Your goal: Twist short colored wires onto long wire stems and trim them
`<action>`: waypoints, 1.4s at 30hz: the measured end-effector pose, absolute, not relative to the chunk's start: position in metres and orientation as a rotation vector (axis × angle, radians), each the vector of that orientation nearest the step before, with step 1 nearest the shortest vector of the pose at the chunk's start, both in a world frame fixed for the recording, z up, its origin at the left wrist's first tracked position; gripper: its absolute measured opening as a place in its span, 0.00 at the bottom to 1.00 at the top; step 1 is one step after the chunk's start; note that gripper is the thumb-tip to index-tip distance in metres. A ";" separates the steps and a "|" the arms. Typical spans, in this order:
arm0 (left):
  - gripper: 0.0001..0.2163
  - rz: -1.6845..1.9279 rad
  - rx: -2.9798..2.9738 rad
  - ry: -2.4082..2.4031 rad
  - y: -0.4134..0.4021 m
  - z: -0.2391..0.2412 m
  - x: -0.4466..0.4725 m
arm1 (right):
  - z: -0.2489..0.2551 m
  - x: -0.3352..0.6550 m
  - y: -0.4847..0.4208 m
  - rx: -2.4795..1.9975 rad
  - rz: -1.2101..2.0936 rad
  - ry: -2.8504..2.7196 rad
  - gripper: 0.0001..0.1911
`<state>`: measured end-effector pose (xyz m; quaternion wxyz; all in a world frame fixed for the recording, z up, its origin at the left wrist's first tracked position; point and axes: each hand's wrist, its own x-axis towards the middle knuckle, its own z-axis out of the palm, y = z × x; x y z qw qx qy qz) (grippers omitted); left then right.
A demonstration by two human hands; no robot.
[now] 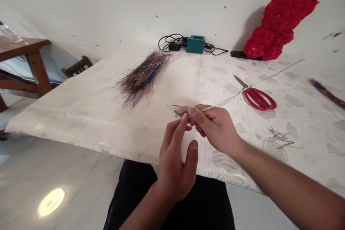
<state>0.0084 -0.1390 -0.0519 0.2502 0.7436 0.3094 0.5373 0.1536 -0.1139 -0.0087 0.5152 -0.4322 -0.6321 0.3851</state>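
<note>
My right hand (215, 125) pinches the near end of a long thin metal wire (258, 81) that runs away to the right across the table, together with a small tuft of coloured thin wires (178, 110) sticking out to the left. My left hand (176, 161) is just in front of it, fingers raised and touching the tuft at the same spot, thumb apart. Both hands hover over the near edge of the white table (88, 115).
A big bundle of coloured thin wires (142, 75) lies mid-left. Red-handled scissors (256, 95) lie to the right under the long wire. Wire scraps (280, 138), a teal box (196, 44) with black cables, a red fluffy object (280, 21), and a wooden bench (29, 61) at left.
</note>
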 end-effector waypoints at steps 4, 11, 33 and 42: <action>0.27 1.454 2.033 0.872 -0.138 -0.053 0.009 | -0.009 0.153 -0.114 -1.052 0.916 -1.520 0.20; 0.26 1.479 1.989 0.885 -0.138 -0.054 0.010 | -0.009 0.151 -0.113 -1.099 0.874 -1.524 0.22; 0.14 1.411 1.829 0.958 -0.131 -0.039 -0.004 | -0.009 0.150 -0.113 -1.084 0.982 -1.584 0.26; 0.04 1.245 2.062 0.942 -0.110 -0.026 -0.020 | -0.010 0.151 -0.112 -1.069 1.109 -1.683 0.26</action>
